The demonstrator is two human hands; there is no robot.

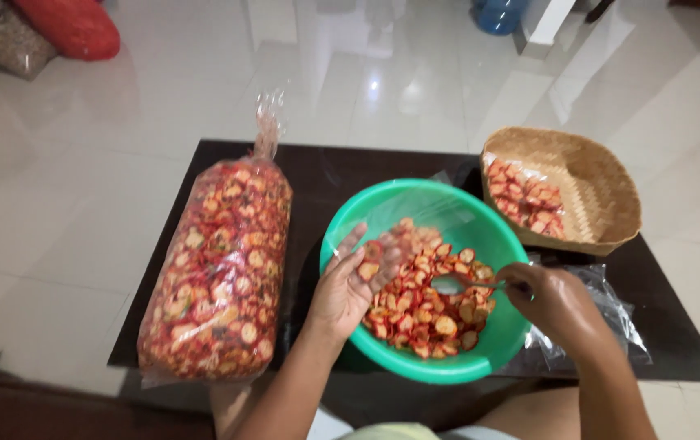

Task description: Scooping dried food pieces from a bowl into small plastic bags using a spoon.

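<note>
A green plastic bowl [350,222] on a dark mat holds several red-orange round chips [431,314]. My left hand [348,285] is over the bowl's left rim, palm up, with a clear plastic bag [415,208] open against it and a couple of chips on the fingers. My right hand [558,303] is at the bowl's right rim, gripping a metal spoon [457,283] whose scoop rests on the chips.
A big sealed clear bag of the same chips [219,269] lies left of the bowl. A woven basket [602,183] at the back right holds a small filled packet [525,198]. Empty clear bags [611,314] lie under my right hand. The dark mat [676,342] sits on glossy white tiles.
</note>
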